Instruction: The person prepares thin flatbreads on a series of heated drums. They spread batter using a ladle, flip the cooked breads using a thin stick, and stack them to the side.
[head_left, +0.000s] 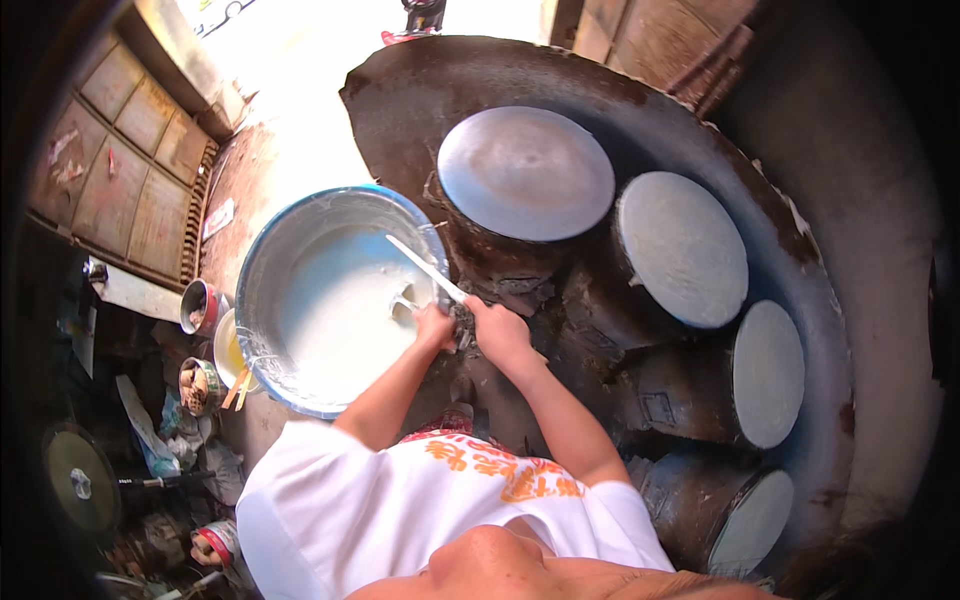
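A large blue basin [262, 245] holds thick white batter [330, 325]. At its right rim my left hand [432, 326] is closed on the handle of a pale scoop [403, 301], whose head is just inside the basin. My right hand [497, 330], beside and right of the left, grips a long white flat spatula [423, 261] that slants up and left over the rim. Something dark and crusted sits between the two hands, too small to make out.
Several round griddles [525, 170] on drum stoves curve round my right, some coated pale, within a dark curved surround [395, 95]. Small containers [198, 386] and clutter lie at lower left. Rusty metal doors [120, 160] flank a bright opening at the top.
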